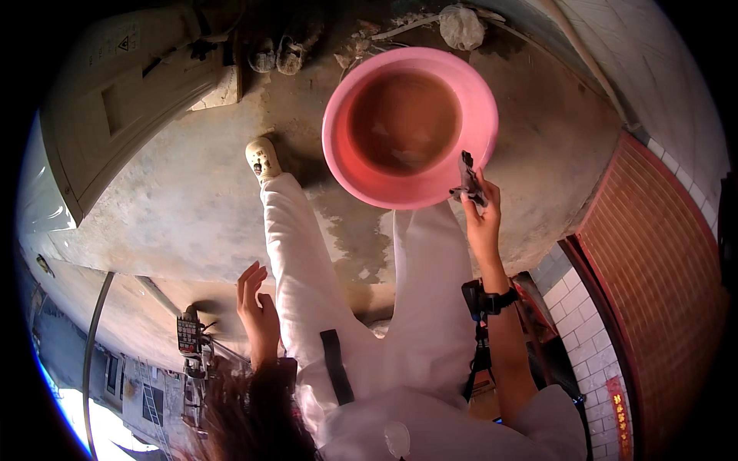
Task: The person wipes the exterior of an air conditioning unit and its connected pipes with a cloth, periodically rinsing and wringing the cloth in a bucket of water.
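A large pink plastic basin (336, 165) stands on the concrete floor in front of me, partly filled with murky brown water (405, 123). At its near right rim, my right hand (484, 211) pinches a small dark grey, crumpled thing (468, 184) that looks like a wet rag; its exact kind is unclear. Part of it sticks up over the basin's edge. My left hand (257, 311) is held beside my left thigh, away from the basin, with nothing in it and its fingers apart. A black band with a small device (492, 300) is on my right wrist.
Wet patches mark the floor (192, 192) near my feet. Worn shoes (288, 54) and a whitish plastic bag (462, 28) lie beyond the basin. A big pale machine housing (123, 115) stands at the left; at the right is a reddish-brown slatted door (653, 269) beside white tiles.
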`<state>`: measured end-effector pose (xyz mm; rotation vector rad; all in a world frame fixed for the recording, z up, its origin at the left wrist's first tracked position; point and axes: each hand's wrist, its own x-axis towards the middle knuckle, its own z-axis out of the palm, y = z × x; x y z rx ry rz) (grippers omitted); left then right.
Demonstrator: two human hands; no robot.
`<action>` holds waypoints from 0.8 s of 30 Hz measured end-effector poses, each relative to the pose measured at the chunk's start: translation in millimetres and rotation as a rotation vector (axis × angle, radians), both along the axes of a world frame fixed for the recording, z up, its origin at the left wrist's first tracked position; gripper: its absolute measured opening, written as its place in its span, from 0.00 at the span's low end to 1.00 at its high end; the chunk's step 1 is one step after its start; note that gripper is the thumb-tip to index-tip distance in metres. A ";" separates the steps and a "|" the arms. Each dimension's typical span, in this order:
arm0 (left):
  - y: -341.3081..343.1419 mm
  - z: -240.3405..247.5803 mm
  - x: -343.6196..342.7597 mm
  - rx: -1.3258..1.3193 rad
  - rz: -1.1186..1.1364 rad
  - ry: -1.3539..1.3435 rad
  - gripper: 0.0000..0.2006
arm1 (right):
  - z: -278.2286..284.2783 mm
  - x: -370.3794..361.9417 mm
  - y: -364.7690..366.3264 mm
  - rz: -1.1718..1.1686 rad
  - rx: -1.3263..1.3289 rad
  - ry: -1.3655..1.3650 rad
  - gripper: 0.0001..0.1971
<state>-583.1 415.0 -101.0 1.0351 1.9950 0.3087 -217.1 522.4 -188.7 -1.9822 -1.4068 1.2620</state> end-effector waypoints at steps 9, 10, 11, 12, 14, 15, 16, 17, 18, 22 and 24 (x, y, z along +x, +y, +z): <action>109.6 -133.7 170.2 -0.057 -0.171 -0.342 0.17 | -134.1 -19.4 8.9 0.421 0.237 -0.530 0.28; 117.9 -151.4 173.0 -0.069 -0.196 -0.347 0.16 | -138.2 -19.1 12.3 0.407 0.249 -0.531 0.26; 124.5 -167.3 175.2 -0.078 -0.210 -0.347 0.16 | -142.4 -18.2 16.3 0.323 0.197 -0.480 0.25; 131.8 -185.0 175.4 -0.086 -0.226 -0.342 0.16 | -145.7 -16.5 19.8 0.238 0.142 -0.430 0.24; 144.3 -207.4 176.5 -0.154 -0.220 -0.355 0.16 | -135.6 -16.4 35.2 0.136 0.019 -0.399 0.20; 155.2 -212.1 178.8 -0.212 -0.209 -0.373 0.17 | -139.2 -15.1 37.9 0.124 0.023 -0.451 0.20; 160.4 -218.5 180.5 -0.269 -0.194 -0.389 0.18 | -147.2 -14.5 40.8 0.115 0.027 -0.501 0.21; 160.9 -226.4 180.7 -0.282 -0.205 -0.393 0.17 | -153.2 -15.3 44.6 0.107 0.031 -0.550 0.21; 160.3 -235.3 180.3 -0.294 -0.217 -0.398 0.17 | -157.5 -16.6 49.6 0.087 -0.023 -0.569 0.22; 138.2 -260.8 173.3 -0.261 -0.136 -0.464 0.16 | -174.8 -33.7 52.9 0.071 0.011 -0.669 0.21; 121.9 -267.2 165.7 -0.274 -0.146 -0.433 0.15 | -179.3 -45.9 46.0 0.119 -0.049 -0.685 0.21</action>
